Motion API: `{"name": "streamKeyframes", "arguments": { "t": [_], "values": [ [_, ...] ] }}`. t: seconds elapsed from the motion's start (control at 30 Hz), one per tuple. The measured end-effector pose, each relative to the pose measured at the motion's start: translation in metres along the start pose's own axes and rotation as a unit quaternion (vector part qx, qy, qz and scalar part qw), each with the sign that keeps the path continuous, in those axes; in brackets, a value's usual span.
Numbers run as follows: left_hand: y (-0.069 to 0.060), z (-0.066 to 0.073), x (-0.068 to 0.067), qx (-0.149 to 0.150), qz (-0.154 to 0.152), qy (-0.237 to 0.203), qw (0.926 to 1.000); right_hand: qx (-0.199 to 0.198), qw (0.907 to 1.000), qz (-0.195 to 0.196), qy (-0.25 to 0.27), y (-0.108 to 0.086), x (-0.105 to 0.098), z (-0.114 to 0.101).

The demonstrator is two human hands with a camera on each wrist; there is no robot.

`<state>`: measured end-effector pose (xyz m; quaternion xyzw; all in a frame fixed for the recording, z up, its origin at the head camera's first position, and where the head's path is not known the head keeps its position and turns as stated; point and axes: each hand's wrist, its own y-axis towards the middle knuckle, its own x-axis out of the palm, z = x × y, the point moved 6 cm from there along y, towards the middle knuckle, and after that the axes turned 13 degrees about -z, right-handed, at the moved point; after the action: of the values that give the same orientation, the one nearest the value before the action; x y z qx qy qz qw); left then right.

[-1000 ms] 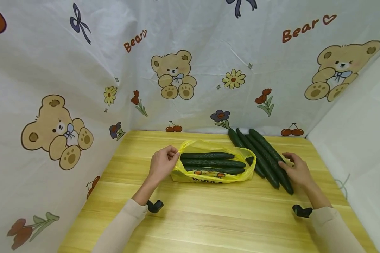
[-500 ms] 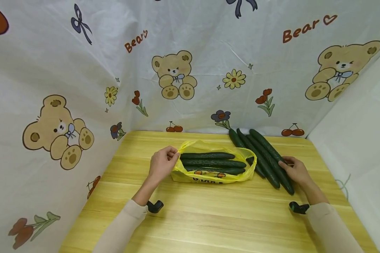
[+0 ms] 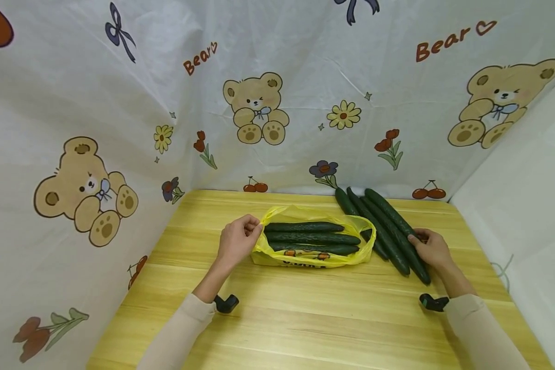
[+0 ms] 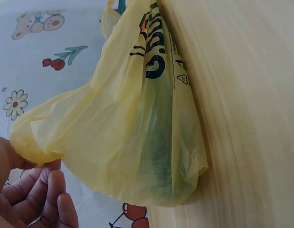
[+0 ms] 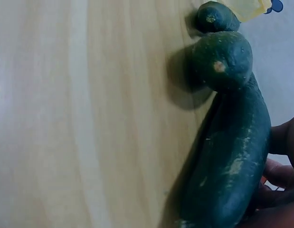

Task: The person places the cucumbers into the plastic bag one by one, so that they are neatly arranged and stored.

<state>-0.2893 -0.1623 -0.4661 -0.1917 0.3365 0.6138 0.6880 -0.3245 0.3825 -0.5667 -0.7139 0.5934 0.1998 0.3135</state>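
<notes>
two hands (image 3: 237, 238) (image 3: 435, 250), bag (image 3: 268, 259) in left, cucumber (image 3: 395, 221) in right

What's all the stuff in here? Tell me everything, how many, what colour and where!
bag: one, yellow, open, middle of the table
cucumbers in the bag: three, dark green, side by side
loose cucumbers: at least three, overlapping, dark green, right of the bag
table: one, pale yellow, under the bag
printed cloth: at least one, white, behind and left
side wall: one, white, right
bears: three, tan, printed on the cloth
flowers, cherries, bows: several, mixed colours, on the cloth
word Bear: two, reddish, on the cloth
gadgets: two, black, one by each wrist
sleeves: two, cream, on the forearms
left hand: one, bare, pinching the bag's left rim
right hand: one, bare, gripping the rightmost loose cucumber
</notes>
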Motion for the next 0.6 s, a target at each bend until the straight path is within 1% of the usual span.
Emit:
{"name": "streamKeyframes", "arguments": {
  "t": [0.17,0.33,0.47,0.6],
  "values": [
    [-0.011,-0.005,-0.001,-0.015,-0.001,0.012,0.9998,-0.001,0.9998,0.018,0.003,-0.001,0.0,0.0],
    [-0.028,-0.006,-0.001,-0.023,0.008,0.058,0.998,0.005,0.9995,0.032,0.003,-0.003,-0.004,0.0],
    [-0.038,-0.003,0.004,-0.021,0.012,0.096,0.9951,0.007,0.9996,0.028,-0.005,-0.005,-0.006,0.0],
    [-0.039,0.0,0.008,-0.021,0.01,0.116,0.993,-0.001,0.9999,0.008,-0.007,-0.007,-0.006,-0.002]
  ]
}}
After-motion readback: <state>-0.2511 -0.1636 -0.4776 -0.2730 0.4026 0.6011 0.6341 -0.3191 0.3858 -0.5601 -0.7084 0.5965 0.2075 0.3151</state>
